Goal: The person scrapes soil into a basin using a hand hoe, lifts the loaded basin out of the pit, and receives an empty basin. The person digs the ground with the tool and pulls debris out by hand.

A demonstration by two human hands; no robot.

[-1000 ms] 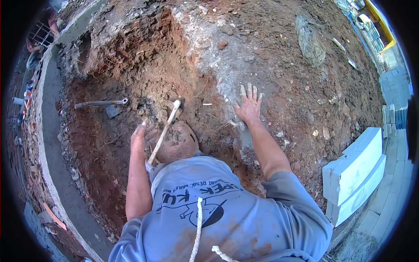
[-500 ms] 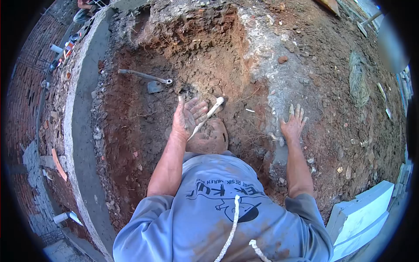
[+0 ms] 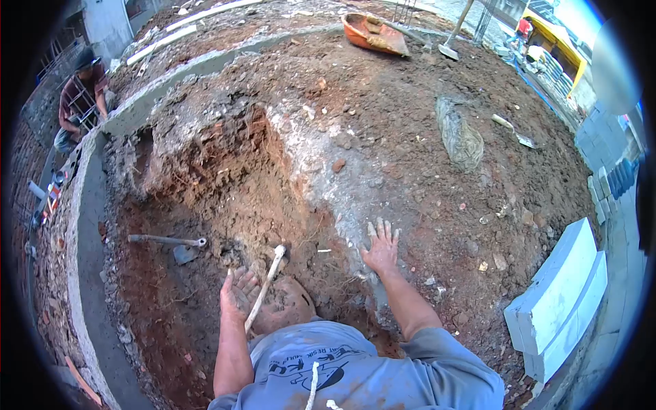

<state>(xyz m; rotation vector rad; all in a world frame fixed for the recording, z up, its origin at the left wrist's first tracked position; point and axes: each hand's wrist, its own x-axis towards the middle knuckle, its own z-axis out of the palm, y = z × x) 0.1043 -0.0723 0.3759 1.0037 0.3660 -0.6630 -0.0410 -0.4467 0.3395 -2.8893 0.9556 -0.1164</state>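
Observation:
My left hand (image 3: pixel 240 290) hangs palm up over the pit, fingers loosely spread, with nothing gripped. Close by its fingers a whitish cord or stick (image 3: pixel 265 290) with a thick end slants up; I cannot tell whether they touch. Below it is a muddy brown rounded surface (image 3: pixel 287 304) with a dark slot. My right hand (image 3: pixel 383 249) lies with fingers spread on the grey, crusty rim (image 3: pixel 348 229) of the pit. A hoe-like tool (image 3: pixel 164 240) with a ringed end and a grey blade (image 3: pixel 183 255) rests on the pit floor, beyond my left hand.
A concrete beam (image 3: pixel 85 246) borders the pit on the left. Pale blocks (image 3: pixel 557 301) are stacked at right. Farther off are an orange barrow tray (image 3: pixel 376 34), a tangled net (image 3: pixel 459 133) and a trowel (image 3: pixel 516 130). A person (image 3: pixel 82 99) crouches at upper left, holding a wire frame.
The view has swung up and to the right, so the pit appears lower and farther left. Both hands keep nearly the same pose; the crouching person and orange tray have come into view.

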